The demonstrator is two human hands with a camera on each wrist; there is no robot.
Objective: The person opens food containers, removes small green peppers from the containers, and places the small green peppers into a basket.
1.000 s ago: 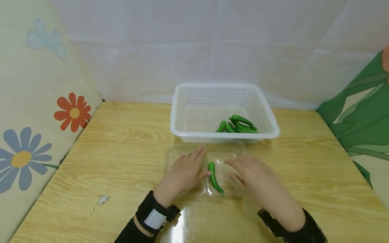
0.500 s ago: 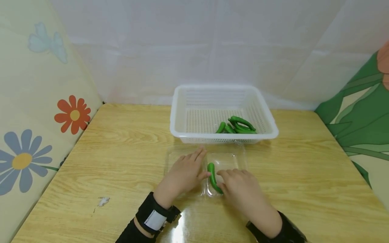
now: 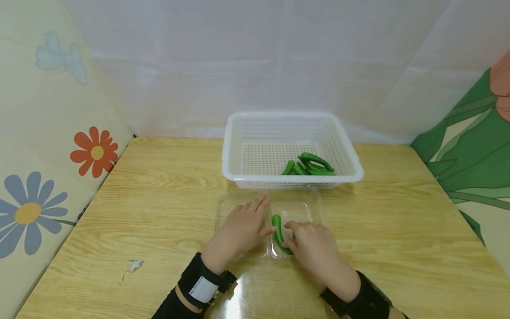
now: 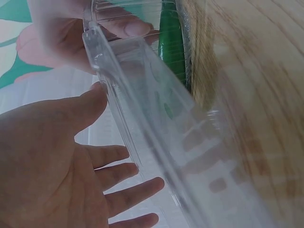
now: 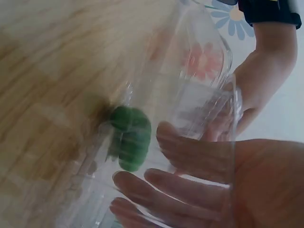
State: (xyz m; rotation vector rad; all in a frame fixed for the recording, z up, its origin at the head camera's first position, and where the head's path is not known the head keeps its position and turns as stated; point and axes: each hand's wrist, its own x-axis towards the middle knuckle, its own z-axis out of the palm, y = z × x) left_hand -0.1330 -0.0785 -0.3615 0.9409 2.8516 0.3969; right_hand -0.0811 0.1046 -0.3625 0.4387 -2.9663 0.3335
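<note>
A clear plastic hinged box (image 3: 312, 208) lies opened flat on the table, with one green chili pepper (image 3: 277, 230) in its right half, along the middle ridge. My left hand (image 3: 241, 228) rests over the left half, thumb at the ridge. In the left wrist view the left fingers (image 4: 137, 195) are spread and straight beside the clear wall. My right hand (image 3: 316, 248) reaches into the right half, thumb and fingertips close to the pepper's right side. Through the plastic in the right wrist view, the right fingers (image 5: 185, 190) stand apart from the thumb, near the pepper (image 5: 133, 137).
A white perforated basket (image 3: 292, 178) stands just behind the box, with several green chili peppers (image 3: 314, 164) in its front right part. The wooden table (image 3: 167, 190) runs back to a white cloth (image 3: 191, 88). Flower-printed panels (image 3: 36, 124) flank the table.
My right hand has moved left and down inside the box, from its right side to beside the chili pepper. The left hand has stayed in place.
</note>
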